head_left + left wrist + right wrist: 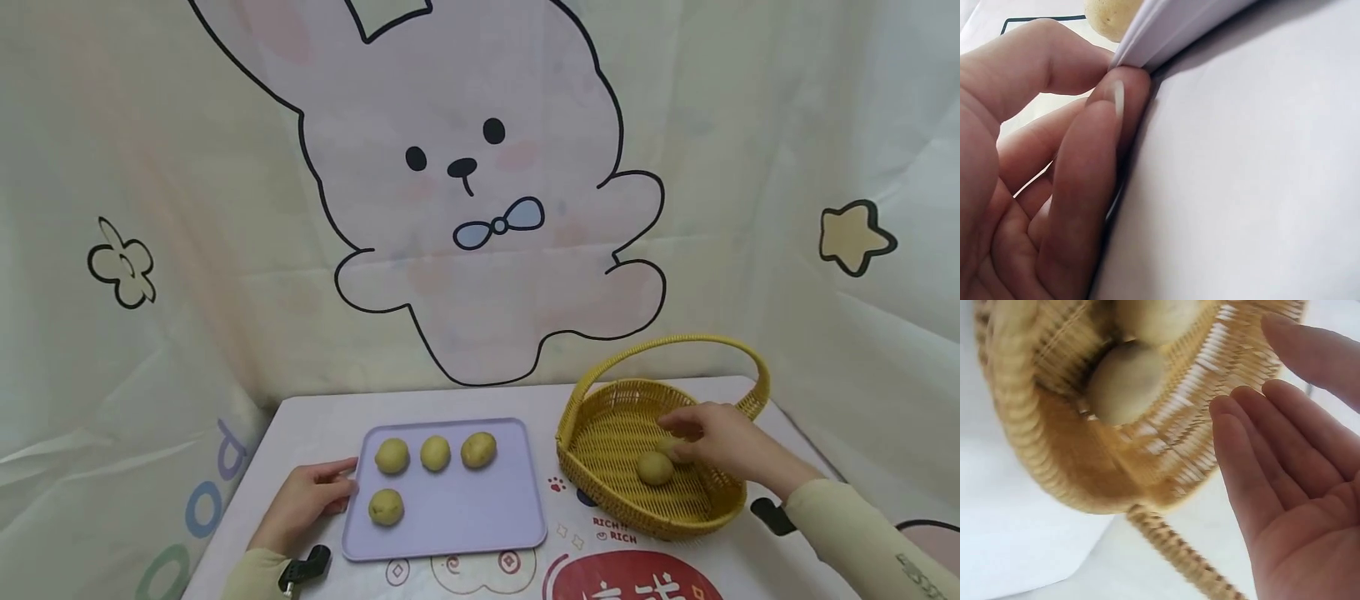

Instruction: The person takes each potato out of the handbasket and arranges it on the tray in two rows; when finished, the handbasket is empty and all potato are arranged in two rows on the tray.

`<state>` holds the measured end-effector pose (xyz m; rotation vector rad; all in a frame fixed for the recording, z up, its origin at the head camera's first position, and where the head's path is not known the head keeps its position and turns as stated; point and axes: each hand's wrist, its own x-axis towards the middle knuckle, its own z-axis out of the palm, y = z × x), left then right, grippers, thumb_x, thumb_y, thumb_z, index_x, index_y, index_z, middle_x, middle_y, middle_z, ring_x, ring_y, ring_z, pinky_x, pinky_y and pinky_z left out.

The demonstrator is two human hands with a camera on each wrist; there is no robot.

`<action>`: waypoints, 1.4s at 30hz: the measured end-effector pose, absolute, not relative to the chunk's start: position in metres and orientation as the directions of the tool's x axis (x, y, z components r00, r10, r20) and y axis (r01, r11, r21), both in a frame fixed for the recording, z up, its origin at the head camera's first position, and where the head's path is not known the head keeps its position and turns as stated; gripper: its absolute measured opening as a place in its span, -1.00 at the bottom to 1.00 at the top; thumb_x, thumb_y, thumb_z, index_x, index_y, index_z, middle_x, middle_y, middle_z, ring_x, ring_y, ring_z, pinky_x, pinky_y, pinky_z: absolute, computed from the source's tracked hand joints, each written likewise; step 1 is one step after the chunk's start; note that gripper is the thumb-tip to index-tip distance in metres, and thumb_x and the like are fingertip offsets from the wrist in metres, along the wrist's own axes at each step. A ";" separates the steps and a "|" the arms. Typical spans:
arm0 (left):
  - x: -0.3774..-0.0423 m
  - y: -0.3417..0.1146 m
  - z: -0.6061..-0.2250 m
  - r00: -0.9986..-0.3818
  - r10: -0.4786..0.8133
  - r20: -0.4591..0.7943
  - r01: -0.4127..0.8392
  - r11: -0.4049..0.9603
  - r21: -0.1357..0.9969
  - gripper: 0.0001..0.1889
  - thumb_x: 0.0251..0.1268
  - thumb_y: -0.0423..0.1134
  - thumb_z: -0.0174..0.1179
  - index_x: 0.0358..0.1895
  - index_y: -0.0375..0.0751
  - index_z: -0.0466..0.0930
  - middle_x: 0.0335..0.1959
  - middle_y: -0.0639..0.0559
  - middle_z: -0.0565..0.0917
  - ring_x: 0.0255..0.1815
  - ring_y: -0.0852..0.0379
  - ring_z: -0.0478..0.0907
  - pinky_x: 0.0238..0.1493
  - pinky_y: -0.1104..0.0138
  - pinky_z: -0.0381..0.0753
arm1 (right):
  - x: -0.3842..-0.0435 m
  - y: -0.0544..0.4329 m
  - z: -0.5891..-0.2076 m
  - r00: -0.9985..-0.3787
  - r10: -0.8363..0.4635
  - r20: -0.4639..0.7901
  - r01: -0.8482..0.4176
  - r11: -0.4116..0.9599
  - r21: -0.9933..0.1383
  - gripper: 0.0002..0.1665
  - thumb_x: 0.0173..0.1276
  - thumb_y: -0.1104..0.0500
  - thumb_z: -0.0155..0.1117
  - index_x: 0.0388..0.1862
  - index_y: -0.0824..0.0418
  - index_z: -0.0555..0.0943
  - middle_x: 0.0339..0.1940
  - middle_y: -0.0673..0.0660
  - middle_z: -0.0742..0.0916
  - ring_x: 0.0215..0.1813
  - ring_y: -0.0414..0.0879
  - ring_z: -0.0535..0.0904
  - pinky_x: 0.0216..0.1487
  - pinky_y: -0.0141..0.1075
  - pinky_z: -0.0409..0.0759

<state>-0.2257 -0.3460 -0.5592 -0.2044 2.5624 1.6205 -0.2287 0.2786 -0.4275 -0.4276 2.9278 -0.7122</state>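
Observation:
My left hand (311, 498) is at the left rim of a light purple tray (480, 521). In the left wrist view, the curled fingers (1082, 169) pinch the tray's edge (1179, 31). Several potatoes lie on the tray: a row of three along the back, including the back-right potato (478, 450), and a front-left potato (386, 507). My right hand (712, 437) reaches over a yellow woven basket (600, 446), its fingers (1241, 462) extended and nothing held in the right wrist view. Below it in the basket lie two potatoes, the nearer potato (655, 468) and one partly hidden by the hand.
The basket's tall arched handle (675, 340) rises above its rim. Tray and basket stand side by side on a white table (322, 425) with printed pictures. A curtain (465, 333) with a cartoon rabbit hangs behind the table.

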 end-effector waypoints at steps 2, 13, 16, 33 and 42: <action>-0.225 -0.345 -0.559 -0.986 -0.051 -0.157 -0.164 0.408 0.898 -0.44 0.26 -0.31 0.48 0.36 -0.27 0.69 -0.38 0.05 0.71 -0.48 0.26 0.57 -0.36 0.45 0.59 | -0.236 0.282 -0.432 -0.957 -0.282 -0.059 -0.225 0.858 -0.462 -0.48 0.30 0.23 0.56 0.23 0.34 0.74 0.14 0.28 0.83 0.18 0.26 0.76 0.21 0.26 0.68; -0.225 -0.344 -0.562 -0.985 -0.065 -0.159 -0.172 0.389 0.905 -0.43 0.25 -0.32 0.47 0.36 -0.28 0.69 -0.39 0.08 0.69 -0.49 0.26 0.54 -0.39 0.45 0.56 | -0.262 0.288 -0.451 -0.952 -0.273 -0.140 -0.192 0.886 -0.422 -0.45 0.22 0.31 0.61 0.19 0.43 0.73 0.11 0.34 0.81 0.16 0.29 0.73 0.20 0.27 0.69; -0.224 -0.344 -0.562 -0.984 -0.069 -0.161 -0.176 0.382 0.907 -0.43 0.24 -0.32 0.47 0.36 -0.28 0.69 -0.40 0.09 0.68 -0.50 0.25 0.53 -0.40 0.44 0.55 | -0.269 0.288 -0.452 -0.947 -0.282 -0.152 -0.202 0.894 -0.400 -0.45 0.18 0.33 0.61 0.18 0.42 0.74 0.09 0.33 0.82 0.15 0.28 0.72 0.19 0.27 0.67; -0.223 -0.346 -0.562 -0.984 -0.077 -0.160 -0.178 0.386 0.905 -0.44 0.22 -0.31 0.50 0.34 -0.23 0.72 -0.34 0.06 0.71 -0.47 0.28 0.55 -0.38 0.46 0.58 | -0.273 0.280 -0.461 -0.934 -0.314 -0.174 -0.230 0.895 -0.382 -0.73 0.05 0.48 0.42 -0.53 0.16 0.56 -0.50 -0.03 0.52 -0.37 -0.12 0.40 -0.33 -0.29 0.33; -0.225 -0.346 -0.563 -0.986 -0.067 -0.155 -0.169 0.375 0.912 -0.44 0.22 -0.31 0.50 0.34 -0.23 0.72 -0.39 0.07 0.68 -0.50 0.28 0.53 -0.40 0.45 0.56 | -0.272 0.279 -0.467 -0.942 -0.282 -0.180 -0.194 0.899 -0.392 -0.71 -0.10 0.52 0.42 -0.51 0.16 0.66 -0.47 -0.01 0.57 -0.35 -0.09 0.42 -0.36 -0.27 0.38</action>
